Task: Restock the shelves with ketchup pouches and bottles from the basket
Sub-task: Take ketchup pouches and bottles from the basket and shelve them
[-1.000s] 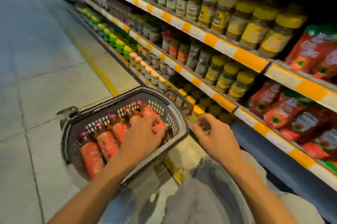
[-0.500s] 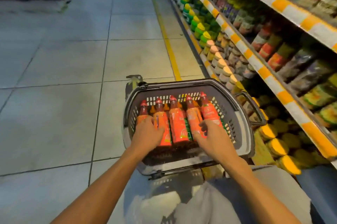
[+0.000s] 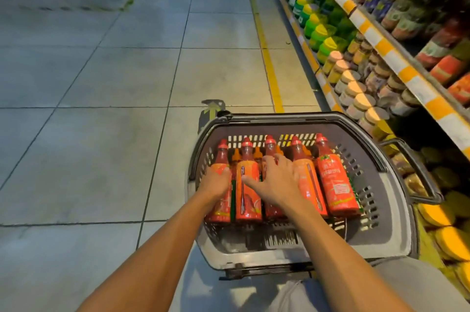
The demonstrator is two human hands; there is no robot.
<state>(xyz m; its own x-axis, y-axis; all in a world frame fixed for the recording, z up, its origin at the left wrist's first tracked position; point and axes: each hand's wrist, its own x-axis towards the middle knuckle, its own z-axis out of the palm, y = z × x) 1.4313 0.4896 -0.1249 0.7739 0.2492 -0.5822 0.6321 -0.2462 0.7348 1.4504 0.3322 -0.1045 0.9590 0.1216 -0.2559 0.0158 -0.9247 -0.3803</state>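
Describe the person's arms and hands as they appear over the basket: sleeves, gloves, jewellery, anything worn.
Both forearms are bare up to the bottom edge of the picture; no sleeves show. The left hand and right hand wear no gloves, and no rings, watch or bracelet can be seen on the fingers or wrists. The only clothing in view is grey fabric at the bottom right, below the right arm.

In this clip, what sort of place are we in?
Most likely a supermarket aisle: long shelves with orange-and-white price strips hold rows of jars and packets, a grey shopping basket full of red sauce bottles sits on the tiled floor.
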